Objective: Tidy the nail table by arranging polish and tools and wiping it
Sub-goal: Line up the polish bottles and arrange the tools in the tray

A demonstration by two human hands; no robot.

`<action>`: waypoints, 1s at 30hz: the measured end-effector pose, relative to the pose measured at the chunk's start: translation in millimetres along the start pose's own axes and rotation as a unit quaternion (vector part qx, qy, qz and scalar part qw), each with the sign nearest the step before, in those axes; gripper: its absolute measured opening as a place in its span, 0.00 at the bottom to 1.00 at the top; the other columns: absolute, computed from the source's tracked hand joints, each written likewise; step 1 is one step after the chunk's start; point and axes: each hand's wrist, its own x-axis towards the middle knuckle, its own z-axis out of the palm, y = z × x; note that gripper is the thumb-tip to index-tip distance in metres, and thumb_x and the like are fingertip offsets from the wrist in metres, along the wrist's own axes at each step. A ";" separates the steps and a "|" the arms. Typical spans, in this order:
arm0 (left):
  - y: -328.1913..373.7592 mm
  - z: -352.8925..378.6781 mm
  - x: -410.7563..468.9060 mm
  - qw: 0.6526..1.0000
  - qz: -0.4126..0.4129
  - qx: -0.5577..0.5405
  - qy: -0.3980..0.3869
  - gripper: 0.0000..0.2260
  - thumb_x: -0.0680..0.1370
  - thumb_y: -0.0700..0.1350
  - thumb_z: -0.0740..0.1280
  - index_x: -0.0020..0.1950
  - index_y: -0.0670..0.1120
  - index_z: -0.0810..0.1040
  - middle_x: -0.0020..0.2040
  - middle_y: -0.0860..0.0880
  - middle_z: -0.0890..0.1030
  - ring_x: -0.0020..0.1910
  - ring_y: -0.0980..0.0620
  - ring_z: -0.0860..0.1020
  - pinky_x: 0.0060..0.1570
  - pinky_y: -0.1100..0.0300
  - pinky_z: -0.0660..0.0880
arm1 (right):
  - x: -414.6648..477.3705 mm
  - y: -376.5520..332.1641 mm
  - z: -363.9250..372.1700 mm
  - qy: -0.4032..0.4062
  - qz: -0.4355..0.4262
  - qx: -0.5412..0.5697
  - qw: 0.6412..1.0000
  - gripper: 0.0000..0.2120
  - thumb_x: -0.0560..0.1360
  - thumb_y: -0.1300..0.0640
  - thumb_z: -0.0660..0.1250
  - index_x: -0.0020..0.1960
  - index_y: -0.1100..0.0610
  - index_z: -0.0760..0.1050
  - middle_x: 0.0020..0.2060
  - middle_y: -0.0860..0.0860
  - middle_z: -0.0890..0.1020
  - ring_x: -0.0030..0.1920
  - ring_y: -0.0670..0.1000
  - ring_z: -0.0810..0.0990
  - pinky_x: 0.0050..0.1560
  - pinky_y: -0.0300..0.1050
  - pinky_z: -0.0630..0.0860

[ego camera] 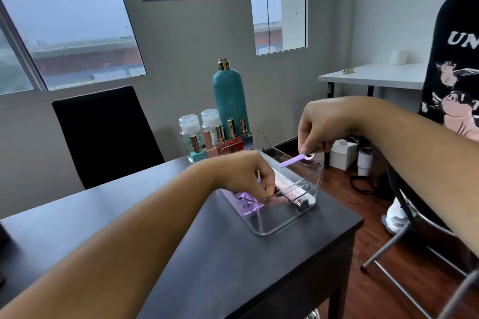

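A clear plastic organizer box (278, 225) sits on the dark table (103, 215) near its right edge. My left hand (243, 176) reaches into the box and pinches a thin metal tool among lilac and silver tools (298, 201) lying inside. My right hand (324, 127) holds a lilac-handled tool (294, 160) over the far rim of the box. Behind the box, several nail polish bottles (217, 146) stand in a row with rose-gold caps.
A tall teal bottle (229, 101) and two clear pump bottles (190, 132) stand at the table's back edge. A black chair (103, 132) faces the table. At the right stand a person in a black printed shirt (456, 80), a white table (375, 76) and a metal chair frame (404, 241).
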 end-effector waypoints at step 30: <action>9.9 -5.6 -14.6 0.987 -0.127 0.088 0.037 0.07 0.69 0.44 0.74 0.46 0.47 0.85 0.43 0.51 0.85 0.34 0.58 0.77 0.35 0.66 0.73 | 12.1 -12.5 26.8 0.053 -0.082 -0.095 0.991 0.06 0.67 0.59 0.74 0.36 0.48 0.83 0.31 0.41 0.83 0.36 0.41 0.79 0.39 0.38 0.75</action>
